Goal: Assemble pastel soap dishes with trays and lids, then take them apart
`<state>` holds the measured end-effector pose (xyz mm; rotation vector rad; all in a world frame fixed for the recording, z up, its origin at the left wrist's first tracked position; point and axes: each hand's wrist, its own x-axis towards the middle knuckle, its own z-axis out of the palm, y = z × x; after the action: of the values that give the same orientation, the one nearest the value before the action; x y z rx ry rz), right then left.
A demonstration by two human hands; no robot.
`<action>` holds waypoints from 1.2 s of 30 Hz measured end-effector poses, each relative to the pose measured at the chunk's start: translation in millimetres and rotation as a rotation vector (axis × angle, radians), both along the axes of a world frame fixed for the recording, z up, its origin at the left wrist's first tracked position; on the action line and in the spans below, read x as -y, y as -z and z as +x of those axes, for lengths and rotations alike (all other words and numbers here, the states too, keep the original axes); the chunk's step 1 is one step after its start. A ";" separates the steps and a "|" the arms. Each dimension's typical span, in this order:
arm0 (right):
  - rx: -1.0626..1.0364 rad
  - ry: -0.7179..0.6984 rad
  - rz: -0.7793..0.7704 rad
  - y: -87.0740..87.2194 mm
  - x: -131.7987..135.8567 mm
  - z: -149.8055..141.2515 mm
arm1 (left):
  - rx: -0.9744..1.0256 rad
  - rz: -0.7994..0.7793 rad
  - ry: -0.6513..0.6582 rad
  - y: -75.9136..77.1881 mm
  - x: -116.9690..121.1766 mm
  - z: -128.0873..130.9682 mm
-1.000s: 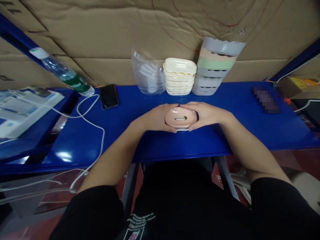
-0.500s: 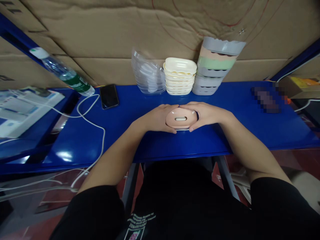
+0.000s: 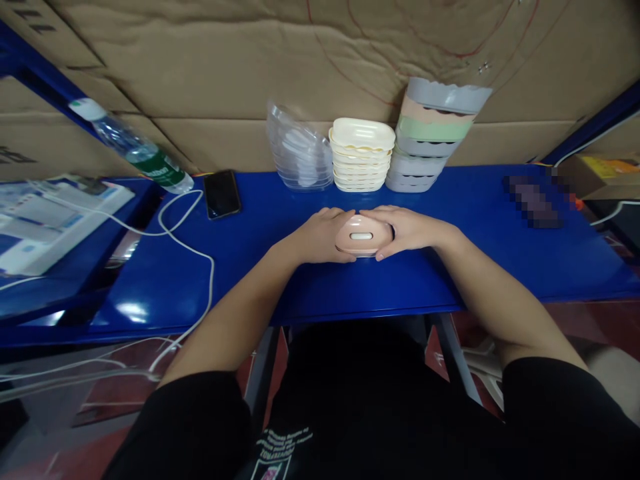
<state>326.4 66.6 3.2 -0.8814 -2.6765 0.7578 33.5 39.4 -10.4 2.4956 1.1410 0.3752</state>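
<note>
Both hands close in around one pink dish (image 3: 364, 247), the left hand (image 3: 323, 237) curved along its left side and the right hand (image 3: 407, 230) along its right, thumbs at the near edge and fingertips almost meeting at the far one. The dish is over the middle of the blue counter (image 3: 340, 287), near its front edge; whether it rests on the surface or is held just above it, I cannot tell. One pale bar (image 3: 361, 236) fills the slot in its upper face and a thin pale rim shows below, so the parts between the hands look already put together, though whether they are pressed fully home is not clear. What is left seems to be the three nested stacks at the back: one of clear pieces (image 3: 300, 167), too see-through to count; one of cream trays (image 3: 363, 133), roughly eight layers, the lower ones hard to separate; and one of coloured bowls (image 3: 435, 127), at least five, grey, pink and green. No other joined dish is visible. Off to the left are one bottle (image 3: 155, 163) and one phone (image 3: 223, 195), with a white cable (image 3: 211, 267) looping near them.
</note>
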 end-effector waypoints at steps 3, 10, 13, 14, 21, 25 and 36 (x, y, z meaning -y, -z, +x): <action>0.010 0.007 0.002 3.2 -1.2 -0.2 | -0.063 -0.008 -0.025 0.3 0.3 1.5; 0.041 0.025 0.012 4.3 -0.8 -0.6 | -0.059 -0.011 -0.024 -2.4 -5.0 -7.0; 0.048 0.025 0.013 6.7 -2.1 0.1 | 0.005 0.019 -0.015 -19.6 -8.1 -19.9; 0.042 0.019 0.016 7.8 -2.8 0.4 | 0.048 0.053 -0.024 -29.1 -10.0 -24.5; 0.017 0.017 -0.001 9.5 -4.8 0.1 | 0.155 0.490 -0.391 -106.1 -58.5 -47.5; 0.026 0.028 -0.011 7.6 -3.5 -1.4 | 0.067 0.465 -0.442 -117.6 -89.5 -56.9; 0.000 0.010 0.017 13.3 -6.2 0.1 | 0.040 0.351 -0.544 -116.1 -92.1 -58.3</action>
<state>326.5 72.8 -10.1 -0.8901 -2.6721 0.7311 -24.8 131.4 105.7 2.3965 1.8720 0.8277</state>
